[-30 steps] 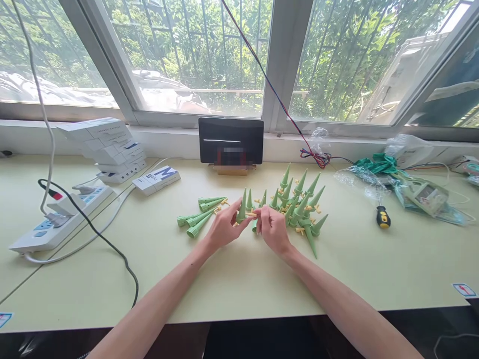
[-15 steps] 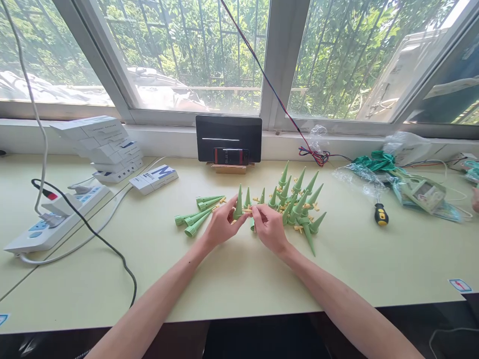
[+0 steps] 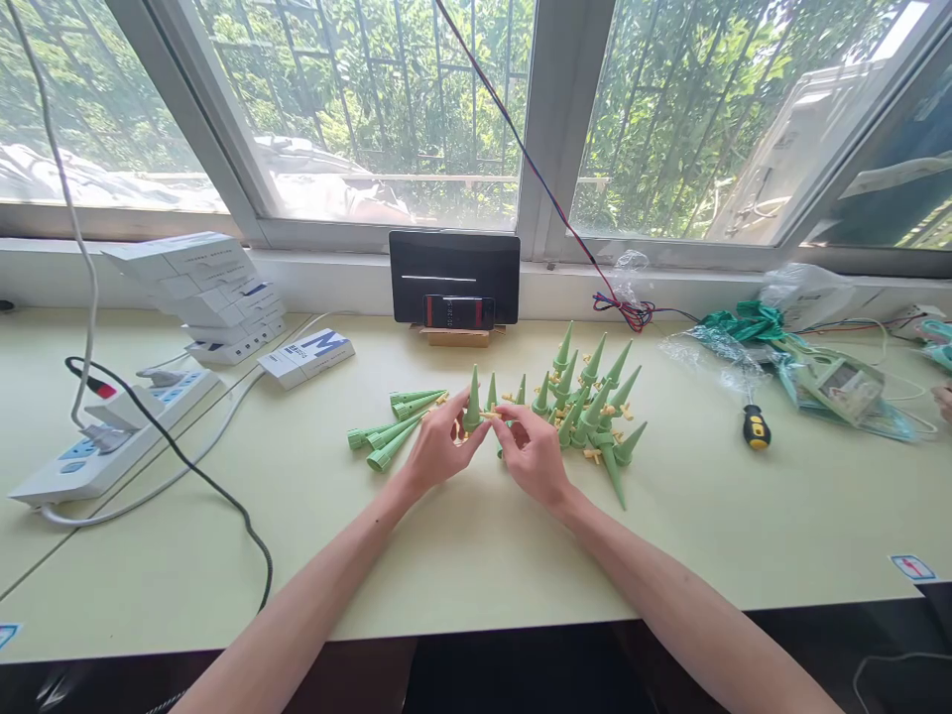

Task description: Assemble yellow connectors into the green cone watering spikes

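My left hand [image 3: 440,442] is closed round the base of an upright green plastic spike [image 3: 474,397], a hollow cone with a pointed tip. Pinched in the fingers of my right hand [image 3: 534,446] is a small yellow valve [image 3: 489,417], its end against the side of the spike near the base. The exact join is partly covered by my fingers. Left of my hands lie several green spikes [image 3: 396,433] on their sides, with their open ends toward me. To the right stands a cluster of green spikes [image 3: 591,407] with yellow valves among them, mostly upright.
A tablet [image 3: 455,268] and a phone [image 3: 459,312] stand behind my hands. White boxes [image 3: 223,297] and a power strip [image 3: 111,441] are at left. At right lie a screwdriver [image 3: 757,428] and plastic bags [image 3: 840,382]. Another person's hand [image 3: 943,399] shows at the right edge.
My right hand has shifted slightly left, bringing the yellow valve closer to the spike. The left hand holds the spike in nearly the same place.
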A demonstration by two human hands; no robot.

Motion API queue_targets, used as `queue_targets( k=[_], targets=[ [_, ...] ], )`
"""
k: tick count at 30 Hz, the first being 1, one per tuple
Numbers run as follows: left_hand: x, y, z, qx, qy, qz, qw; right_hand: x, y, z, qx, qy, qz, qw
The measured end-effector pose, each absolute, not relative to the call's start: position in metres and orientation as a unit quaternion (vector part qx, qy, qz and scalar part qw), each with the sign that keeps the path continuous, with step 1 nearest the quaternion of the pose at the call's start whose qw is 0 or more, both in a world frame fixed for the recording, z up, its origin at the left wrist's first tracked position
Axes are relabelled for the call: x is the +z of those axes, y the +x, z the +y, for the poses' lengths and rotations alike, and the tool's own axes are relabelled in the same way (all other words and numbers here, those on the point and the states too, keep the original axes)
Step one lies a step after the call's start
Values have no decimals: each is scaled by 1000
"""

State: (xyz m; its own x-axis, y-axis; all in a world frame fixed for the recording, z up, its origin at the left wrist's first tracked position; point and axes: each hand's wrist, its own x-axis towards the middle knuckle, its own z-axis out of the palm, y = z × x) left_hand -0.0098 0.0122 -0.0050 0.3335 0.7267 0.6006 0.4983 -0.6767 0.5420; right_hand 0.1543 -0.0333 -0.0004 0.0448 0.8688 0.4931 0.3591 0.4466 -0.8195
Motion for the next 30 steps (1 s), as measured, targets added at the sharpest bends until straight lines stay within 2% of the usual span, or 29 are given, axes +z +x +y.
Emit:
queue_targets(
  k=[8, 18, 30],
  targets=[
    [-4, -10, 12, 430, 814, 367, 132, -3, 156, -31, 258, -470, -638, 553],
    [-5, -11, 12, 439, 811, 367, 121, -4, 157, -30, 223, -473, -658, 542],
    [-6, -11, 14, 446, 811, 357, 127, -7, 156, -29, 259, -463, -646, 550]
  ],
)
